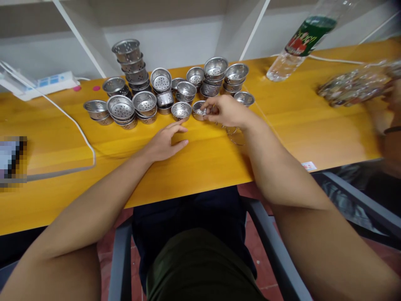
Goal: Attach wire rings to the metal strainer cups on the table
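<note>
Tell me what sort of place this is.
Probably an indoor desk workspace, perhaps an office: a long yellow desktop, a power strip on it and a grey-armed chair at its edge.

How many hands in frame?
3: left hand at a front cup, right hand at the next cup, co-worker's blurred hand at right edge. Others may be hidden.

The person wears a dark olive-green top (200,267), softly creased. Navy, nearly black cloth (191,213) covers the lap. The arms (94,205), left hand (164,142) and right hand (227,110) are bare.
</note>
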Demonstrator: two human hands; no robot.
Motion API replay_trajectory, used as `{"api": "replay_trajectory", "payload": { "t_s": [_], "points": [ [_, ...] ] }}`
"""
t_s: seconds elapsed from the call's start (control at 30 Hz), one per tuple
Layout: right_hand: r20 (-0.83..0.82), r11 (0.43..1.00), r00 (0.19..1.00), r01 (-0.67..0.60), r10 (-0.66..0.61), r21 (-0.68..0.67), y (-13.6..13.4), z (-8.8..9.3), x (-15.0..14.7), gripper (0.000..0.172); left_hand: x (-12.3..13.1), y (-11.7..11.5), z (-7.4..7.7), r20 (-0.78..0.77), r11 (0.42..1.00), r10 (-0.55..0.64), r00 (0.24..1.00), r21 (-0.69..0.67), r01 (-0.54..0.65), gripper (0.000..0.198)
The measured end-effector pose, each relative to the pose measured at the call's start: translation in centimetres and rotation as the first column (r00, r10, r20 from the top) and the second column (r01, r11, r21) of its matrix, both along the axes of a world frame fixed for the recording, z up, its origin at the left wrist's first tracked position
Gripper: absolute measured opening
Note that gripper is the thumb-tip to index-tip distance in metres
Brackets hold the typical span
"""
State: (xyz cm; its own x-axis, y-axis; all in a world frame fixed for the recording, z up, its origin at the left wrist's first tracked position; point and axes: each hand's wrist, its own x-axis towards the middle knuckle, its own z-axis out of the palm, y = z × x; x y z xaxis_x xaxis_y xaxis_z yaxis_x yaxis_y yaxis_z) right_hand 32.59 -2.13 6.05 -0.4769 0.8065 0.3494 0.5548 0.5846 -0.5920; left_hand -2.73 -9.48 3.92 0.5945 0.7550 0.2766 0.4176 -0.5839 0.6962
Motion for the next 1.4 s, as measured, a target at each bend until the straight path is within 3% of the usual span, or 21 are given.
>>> {"api": "replay_trajectory", "payload": {
  "t_s": [0.13,0.23,0.33,0.43,0.5,0.57,0.63,0.67,0.73,0.87,1.03,1.4],
  "points": [
    [-0.034,0.998,0.999,0.012,-0.010,0.062,-2.1,2.6,-0.5,0.027,0.0,0.2,-0.6,0.043,1.000,0.022,0.999,-0.001,-0.022,0.046],
    [-0.122,0.991,0.992,-0.023,0.039,0.134,-4.1,4.1,-1.5,0.029,0.3,0.6,-1.4,0.180,0.999,0.026,0.983,-0.036,-0.020,0.073],
    [-0.124,0.962,0.959,-0.237,0.254,0.134,-5.4,4.3,-3.4,0.029,0.7,0.8,-1.9,0.286,0.999,0.025,0.958,-0.032,-0.017,0.103],
    [-0.108,0.909,0.905,-0.399,0.412,0.120,-5.6,3.6,-5.0,0.031,0.9,0.9,-2.0,0.310,0.998,0.063,0.949,-0.026,-0.057,0.105],
    [-0.144,0.941,0.933,-0.313,0.330,0.128,-5.3,3.5,-5.0,0.033,0.8,1.1,-2.0,0.325,0.997,0.076,0.943,-0.018,-0.074,0.099],
    [-0.166,0.992,0.982,-0.068,0.086,0.110,-4.7,3.7,-3.8,0.033,0.7,1.3,-2.2,0.332,0.996,0.077,0.940,0.006,-0.084,0.097],
    [-0.076,0.982,0.981,0.181,-0.177,0.051,-3.8,4.0,-1.8,0.031,0.5,1.6,-2.3,0.326,0.995,0.076,0.942,0.044,-0.095,0.096],
    [0.027,0.969,0.969,0.247,-0.247,0.010,-3.3,4.1,-0.6,0.027,0.5,1.7,-2.4,0.321,0.993,0.072,0.944,0.063,-0.098,0.094],
    [0.249,0.955,0.929,0.293,-0.275,-0.038,-2.2,3.8,1.5,0.019,0.3,1.9,-2.4,0.318,0.991,0.063,0.946,0.095,-0.097,0.091],
    [0.501,0.913,0.800,0.406,-0.330,-0.047,-0.1,1.9,3.3,0.031,0.3,2.0,-2.5,0.336,0.990,0.034,0.941,0.116,-0.077,0.088],
    [0.530,0.894,0.760,0.447,-0.375,-0.009,0.8,0.8,1.8,0.024,0.4,1.8,-2.3,0.339,0.995,0.026,0.941,0.085,-0.058,0.084],
    [0.777,0.919,0.565,0.391,-0.277,0.043,-1.3,3.1,-1.9,0.026,0.3,1.8,-2.2,0.349,0.997,0.042,0.936,0.044,-0.061,0.091]
  ]
}}
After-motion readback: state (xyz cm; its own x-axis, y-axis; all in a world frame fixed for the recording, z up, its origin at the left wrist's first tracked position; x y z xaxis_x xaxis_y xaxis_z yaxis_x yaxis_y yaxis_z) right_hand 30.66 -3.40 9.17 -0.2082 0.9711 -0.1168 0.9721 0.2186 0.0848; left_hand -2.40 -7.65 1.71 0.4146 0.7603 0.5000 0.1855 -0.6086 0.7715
